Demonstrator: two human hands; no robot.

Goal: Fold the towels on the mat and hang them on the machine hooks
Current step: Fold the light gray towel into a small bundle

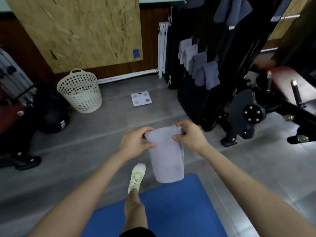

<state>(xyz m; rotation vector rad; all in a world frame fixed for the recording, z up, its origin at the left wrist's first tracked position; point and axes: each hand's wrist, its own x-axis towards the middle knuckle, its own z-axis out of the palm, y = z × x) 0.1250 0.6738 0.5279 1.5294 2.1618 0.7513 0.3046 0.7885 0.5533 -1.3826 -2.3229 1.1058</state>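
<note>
Both hands held one folded grey towel (pixel 165 156) in the air above the floor, its lower end hanging over the near edge of the blue mat (pixel 171 211). The left hand (pixel 135 142) pinched the towel's upper left corner, fingers (pixel 148 130) curled over the top edge and thumb pressed to its front. The right hand (pixel 191 135) pinched the upper right corner the same way. A foot in a white shoe (pixel 136 177) stood on the grey floor just beside the mat.

Against the wall to the left stood a cream perforated laundry basket (pixel 80 93); whether anything lay inside it could not be told. A white scale (pixel 141 99) lay on the floor near it. Four grey towels (pixel 200 65) hung in a row on the black machine (pixel 213 82) to the right, with more grey cloth (pixel 232 9) hanging higher up.
</note>
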